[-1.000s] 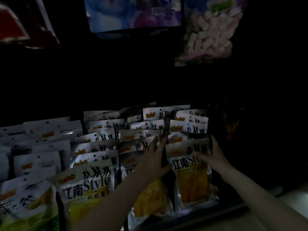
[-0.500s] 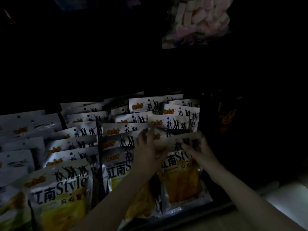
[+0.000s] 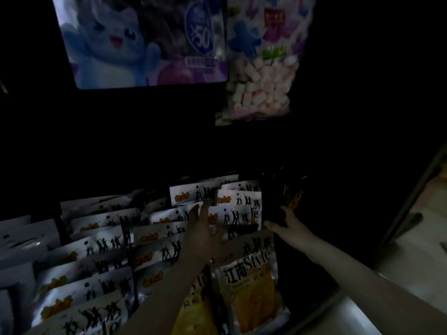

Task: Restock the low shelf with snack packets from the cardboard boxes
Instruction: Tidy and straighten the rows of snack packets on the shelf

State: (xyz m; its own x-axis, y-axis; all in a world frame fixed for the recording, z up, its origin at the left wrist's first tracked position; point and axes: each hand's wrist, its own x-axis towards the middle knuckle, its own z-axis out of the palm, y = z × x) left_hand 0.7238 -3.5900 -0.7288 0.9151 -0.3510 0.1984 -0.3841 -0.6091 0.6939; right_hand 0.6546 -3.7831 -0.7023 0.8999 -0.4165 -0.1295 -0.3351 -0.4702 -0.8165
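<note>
Light: very dim; the lower centre of the frame is the only lit part.
Snack packets [image 3: 239,209]: flat, glossy silver-white pouches with orange logos and black dancing silhouettes; they stand in overlapping rows across the lower left and centre, each leaning back, long axis running from the bottom edge up toward the dark rear.
Front packet [image 3: 254,284]: lower centre, upright, crinkled foil with a clear window showing yellow contents; its printed "Style" heading is toward the top.
Left hand [image 3: 205,230]: lower centre, fingers straight and spread, reaching over the packet tops and touching the white headers of the middle row.
Right hand [image 3: 287,226]: right of centre, at the right end of the rows, fingers curled against a dark packet [image 3: 290,199] with orange print; whether it actually grips that packet I cannot tell.
Marshmallow bag [image 3: 263,93]: upper right of centre, clear plastic, hanging, filled with pink and white cylinders.
Cartoon bag [image 3: 135,42]: upper left, glossy, with a blue smiling character.
</note>
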